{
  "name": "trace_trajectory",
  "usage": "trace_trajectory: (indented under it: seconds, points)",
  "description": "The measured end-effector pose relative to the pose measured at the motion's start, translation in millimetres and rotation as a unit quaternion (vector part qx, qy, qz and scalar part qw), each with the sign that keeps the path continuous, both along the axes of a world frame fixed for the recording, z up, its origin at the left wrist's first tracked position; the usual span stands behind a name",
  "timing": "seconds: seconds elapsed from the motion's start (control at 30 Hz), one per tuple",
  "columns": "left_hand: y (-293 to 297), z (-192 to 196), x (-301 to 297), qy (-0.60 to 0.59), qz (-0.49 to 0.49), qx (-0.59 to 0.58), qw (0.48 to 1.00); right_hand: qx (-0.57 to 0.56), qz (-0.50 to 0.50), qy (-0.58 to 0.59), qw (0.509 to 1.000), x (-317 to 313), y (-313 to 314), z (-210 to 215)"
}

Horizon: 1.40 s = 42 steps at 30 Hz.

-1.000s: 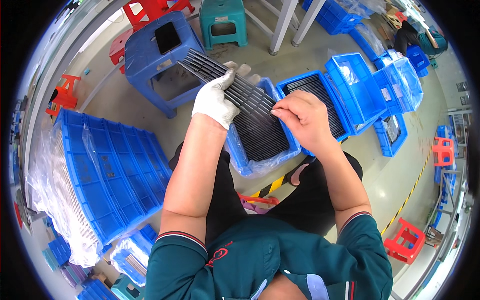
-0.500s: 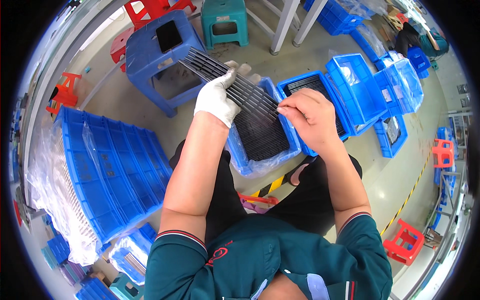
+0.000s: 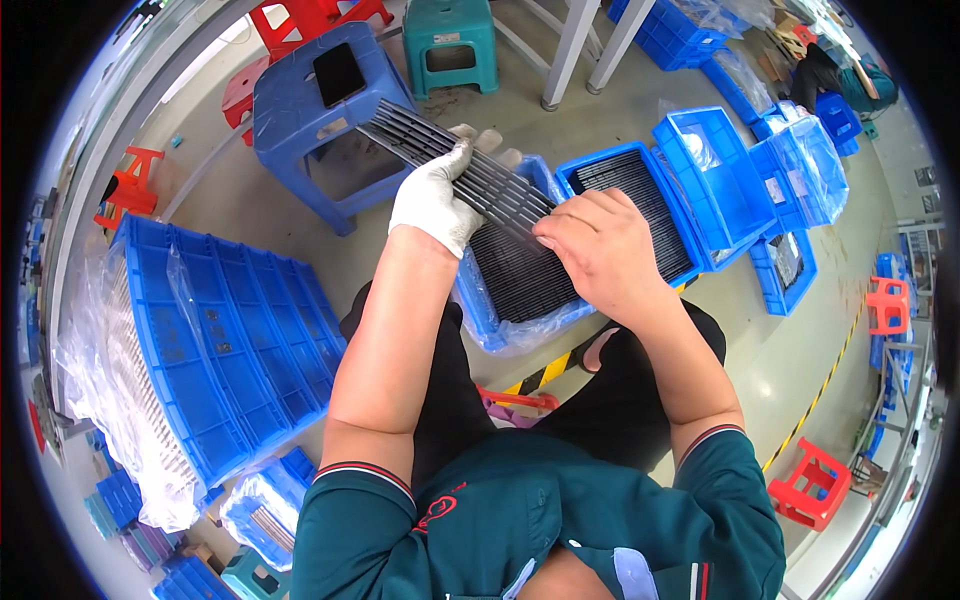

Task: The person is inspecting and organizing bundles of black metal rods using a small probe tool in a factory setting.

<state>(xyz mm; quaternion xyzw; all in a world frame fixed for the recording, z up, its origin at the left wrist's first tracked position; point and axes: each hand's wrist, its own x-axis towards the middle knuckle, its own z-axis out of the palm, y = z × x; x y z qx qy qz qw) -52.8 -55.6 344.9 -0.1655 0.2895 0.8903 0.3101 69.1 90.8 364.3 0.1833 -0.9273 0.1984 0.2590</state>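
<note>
My left hand (image 3: 432, 203), in a white glove, is closed around a bundle of thin dark rods (image 3: 410, 132). The bundle slants from upper left to lower right, its far end fanned slightly apart. Bare and with fingers bent in a pinch, my right hand (image 3: 608, 252) grips the near end of the rods; its fingertips partly hide that end. Beneath both hands stands a blue bin (image 3: 478, 322) lined with clear plastic, and more dark rods (image 3: 520, 285) lie in rows inside it.
Right of it, another blue bin (image 3: 690, 262) holds similar rods. Further blue bins (image 3: 715, 180) stand beyond. A tall stack of blue crates (image 3: 215, 340) rises at left. Ahead are a blue stool (image 3: 285, 110) bearing a black phone (image 3: 339, 74) and a green stool (image 3: 450, 50).
My right hand has shifted slightly left along the near end of the rods, its fingers bending over more. The left hand and the bundle stay nearly in place.
</note>
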Motion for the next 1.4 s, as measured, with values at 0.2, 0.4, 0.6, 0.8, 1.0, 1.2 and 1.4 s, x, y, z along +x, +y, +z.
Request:
trace_trajectory:
  seconds: [0.2,0.4,0.6,0.8,1.0,1.2,1.4]
  points:
    - [0,-8,-2,0.004,-0.002,0.03,1.0,0.008,-0.007,-0.034,0.999,-1,3,-1]
    - [-2,-3,0,0.022,0.002,0.027,0.999,-0.143,-0.036,-0.062,0.987,2,6,4]
    - [-3,0,-1,0.015,0.002,0.049,0.999,-0.275,-0.066,-0.165,0.945,1,5,-3]
    - [-4,-3,-3,0.024,0.001,0.069,0.997,-0.281,-0.082,-0.211,0.933,-2,6,-3]
    - [-2,-3,0,0.031,0.003,0.087,0.996,-0.213,-0.024,-0.15,0.965,-4,6,-7]
    - [0,-5,-1,0.003,0.012,0.057,0.998,-0.034,-0.03,-0.024,0.999,-1,0,-3]
    - [2,-7,-1,-0.004,0.003,0.054,0.999,-0.032,-0.014,-0.045,0.998,-1,2,-8]
